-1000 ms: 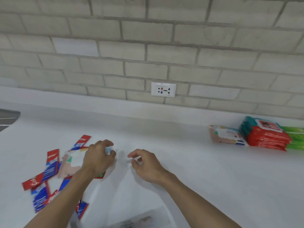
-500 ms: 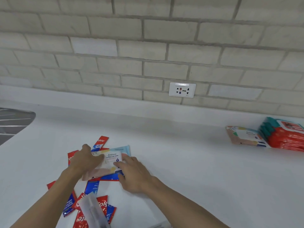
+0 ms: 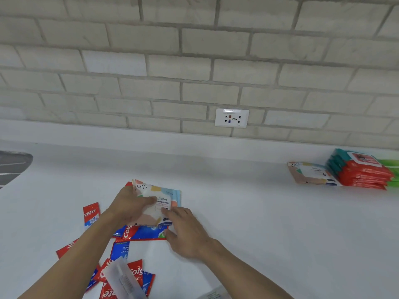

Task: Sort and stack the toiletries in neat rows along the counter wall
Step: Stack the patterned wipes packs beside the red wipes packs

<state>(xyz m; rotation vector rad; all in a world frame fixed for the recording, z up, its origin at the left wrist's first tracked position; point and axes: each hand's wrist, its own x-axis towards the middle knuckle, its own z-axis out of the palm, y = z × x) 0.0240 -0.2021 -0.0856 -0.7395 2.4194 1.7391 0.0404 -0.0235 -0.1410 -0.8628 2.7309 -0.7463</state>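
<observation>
A pastel patterned wet-wipes pack is lifted just above the white counter at centre. My left hand grips its left side with the thumb on top. My right hand pinches its lower right corner. Under and around the pack lie several red and blue toothpaste sachets, scattered toward the lower left. Against the wall at the right sit a matching pastel wipes pack, a stack of red and teal wipes packs and green packs at the frame edge.
A brick wall with a white power outlet backs the counter. A grey sink drainer shows at the left edge. A clear plastic packet lies on the sachets near the bottom. Bare counter lies between my hands and the stacked packs.
Both hands closed on the pastel wipes pack and raised it off the sachet pile. The view shifted, so the stacked packs now sit further right.
</observation>
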